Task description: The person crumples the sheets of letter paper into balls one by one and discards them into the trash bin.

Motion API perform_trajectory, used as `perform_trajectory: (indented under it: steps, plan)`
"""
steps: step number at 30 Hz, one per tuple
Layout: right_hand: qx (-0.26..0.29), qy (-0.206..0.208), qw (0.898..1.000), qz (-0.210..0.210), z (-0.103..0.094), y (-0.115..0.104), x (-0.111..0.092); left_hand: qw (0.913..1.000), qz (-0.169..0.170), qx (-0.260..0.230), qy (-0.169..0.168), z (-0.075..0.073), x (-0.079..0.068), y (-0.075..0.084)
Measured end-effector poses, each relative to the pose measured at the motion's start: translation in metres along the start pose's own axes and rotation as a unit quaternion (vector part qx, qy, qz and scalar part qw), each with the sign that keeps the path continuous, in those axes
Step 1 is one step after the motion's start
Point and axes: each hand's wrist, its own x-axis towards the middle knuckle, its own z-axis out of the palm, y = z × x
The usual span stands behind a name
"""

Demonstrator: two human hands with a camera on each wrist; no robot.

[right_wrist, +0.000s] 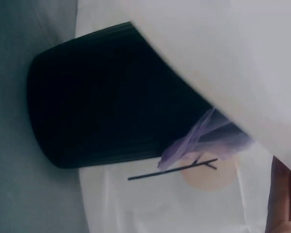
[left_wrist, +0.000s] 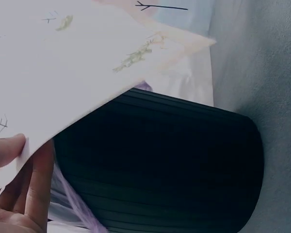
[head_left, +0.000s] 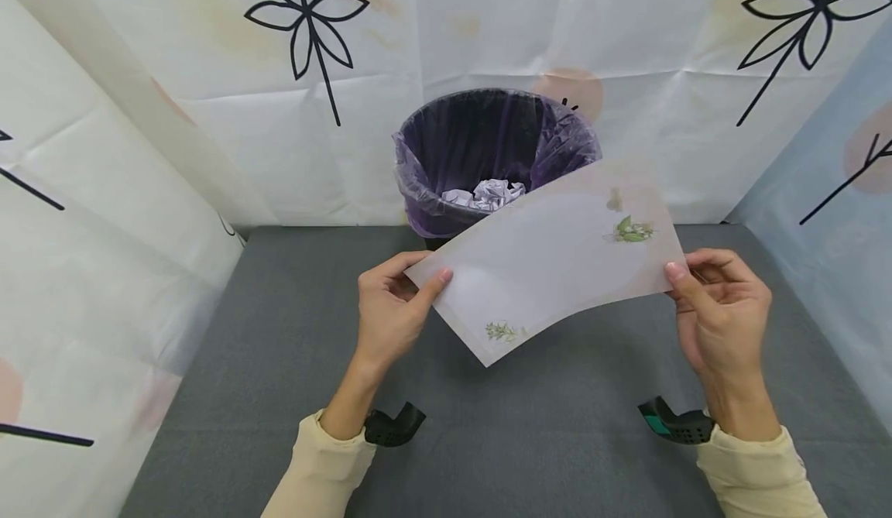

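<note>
A sheet of paper (head_left: pixel 550 259) with pale borders and small printed green plants is held up above the table, tilted, its right end higher. My left hand (head_left: pixel 397 301) pinches its left corner between thumb and fingers. At the other end my right hand (head_left: pixel 725 309) pinches the right edge, thumb on top. Behind the sheet stands a black trash bin (left_wrist: pixel 160 160) lined with a purple plastic bag (head_left: pixel 432 212). Crumpled paper (head_left: pixel 493 193) lies inside the bin. The sheet hides part of the bin's front in the head view.
The bin stands at the back of a grey table (head_left: pixel 293 363), close to a white cloth backdrop (head_left: pixel 474 22) with black flower drawings. More printed cloth hangs at the left and right sides. Black straps (head_left: pixel 395 425) sit on both wrists.
</note>
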Motion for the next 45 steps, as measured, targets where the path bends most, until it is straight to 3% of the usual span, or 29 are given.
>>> perform_trajectory:
  steps: [6,10,14,22,26,30,34,41,43,45]
  plan:
    - [-0.027,-0.128,0.991,-0.017,0.007,0.0,-0.007,0.9999,0.008,0.003,0.009,-0.002,0.001,0.002]
    - [-0.026,-0.209,0.977,-0.027,0.02,0.002,-0.013,1.0,0.008,-0.001,0.004,-0.001,0.002,0.003]
    - [-0.093,-0.265,0.959,-0.042,0.037,0.001,-0.016,0.9999,0.011,-0.007,-0.005,0.001,0.002,0.005]
    - [-0.279,-0.27,0.919,-0.069,0.063,0.007,-0.02,0.9995,-0.001,-0.014,-0.029,0.008,0.001,0.011]
    - [-0.35,-0.272,0.892,-0.089,0.064,0.012,-0.018,0.9989,-0.01,-0.019,-0.04,0.011,0.001,0.015]
    - [-0.375,-0.27,0.883,-0.084,0.06,0.014,-0.015,0.9982,-0.013,-0.029,-0.052,0.012,0.001,0.017]
    - [-0.383,-0.28,0.879,-0.039,0.057,0.011,-0.013,0.9974,-0.012,-0.039,-0.059,0.012,0.001,0.017]
    - [-0.447,-0.337,0.828,0.032,0.053,-0.002,-0.008,0.9971,-0.013,-0.036,-0.065,0.01,0.002,0.016]
    - [-0.443,-0.346,0.826,0.033,0.052,-0.004,-0.006,0.997,-0.012,-0.035,-0.068,0.009,0.002,0.017]
    - [-0.431,-0.348,0.832,0.019,0.052,-0.004,-0.004,0.9969,-0.009,-0.034,-0.071,0.009,0.002,0.018]
